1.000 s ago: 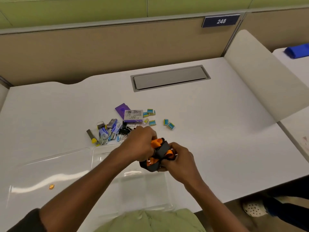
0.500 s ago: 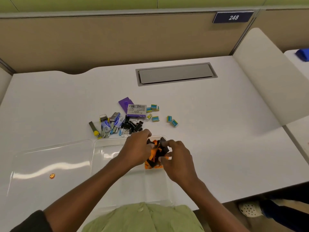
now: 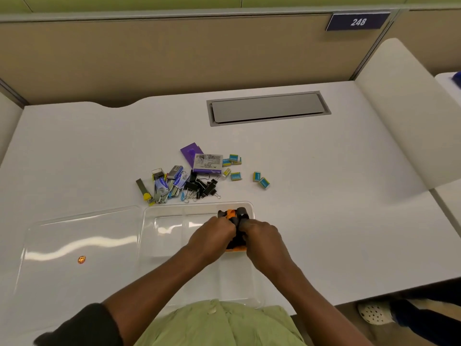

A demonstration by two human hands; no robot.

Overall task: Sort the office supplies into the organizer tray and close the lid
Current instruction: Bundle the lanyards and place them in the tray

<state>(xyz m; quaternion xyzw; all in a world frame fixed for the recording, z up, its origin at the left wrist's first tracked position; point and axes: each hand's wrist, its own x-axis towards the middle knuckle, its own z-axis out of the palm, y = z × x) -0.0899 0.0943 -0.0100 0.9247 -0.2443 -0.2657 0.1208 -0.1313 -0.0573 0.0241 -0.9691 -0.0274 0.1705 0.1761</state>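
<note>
A clear plastic organizer tray [image 3: 149, 221] lies on the white desk in front of me, its open lid [image 3: 74, 240] flat to the left. Both my hands hold a bundle of orange and black items [image 3: 235, 228] down inside the tray's far right compartment. My left hand [image 3: 212, 238] grips it from the left and my right hand [image 3: 262, 238] from the right; I cannot tell exactly what the items are. Behind the tray lies a pile of supplies: black binder clips [image 3: 203, 187], staple strips and blue boxes [image 3: 167, 183], purple boxes [image 3: 197, 158] and small teal boxes [image 3: 235, 176].
A grey cable hatch [image 3: 268, 108] is set into the desk at the back. A beige partition wall rises behind it, and a white divider panel [image 3: 399, 108] stands on the right. A small orange sticker [image 3: 81, 259] sits on the lid. A shoe [image 3: 374, 313] shows below the desk's right edge.
My hands carried the orange and black bundle forward and down from above the tray's edge into its far right compartment. The camera view shifted slightly.
</note>
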